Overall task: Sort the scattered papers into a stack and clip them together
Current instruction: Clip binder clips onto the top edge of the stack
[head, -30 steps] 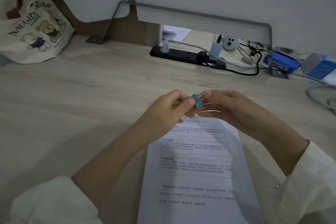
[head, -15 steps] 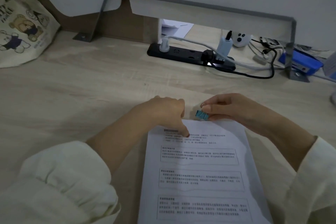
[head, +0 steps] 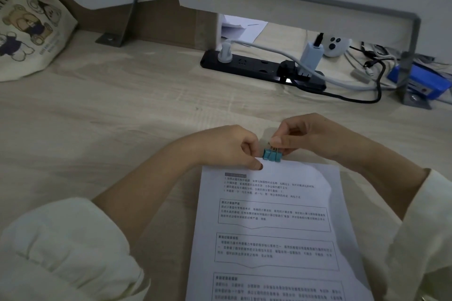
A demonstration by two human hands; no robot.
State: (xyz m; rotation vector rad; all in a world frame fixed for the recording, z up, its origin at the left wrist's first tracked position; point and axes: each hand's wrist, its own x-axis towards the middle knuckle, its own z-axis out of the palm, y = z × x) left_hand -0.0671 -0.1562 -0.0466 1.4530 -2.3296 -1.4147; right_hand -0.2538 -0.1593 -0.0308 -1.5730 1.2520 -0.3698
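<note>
Cream long sleeves [head: 73, 247] (loosely bunched), pushed-up cuffs, bare forearms

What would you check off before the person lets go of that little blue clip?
1. Papers gathered into one stack on the desk: ok, though the right edges sit slightly uneven.
2. Left hand pinning the top edge of the stack: ok, its fingertips press the paper beside the clip.
3. Right hand pinching the wire handles of the blue binder clip: ok.
4. Clip sitting at the top edge, near the middle: ok.
5. Clip mouth actually around all the sheets: cannot tell, the edge under it is hidden.
6. Power strip and its cables apart from the stack: ok.
</note>
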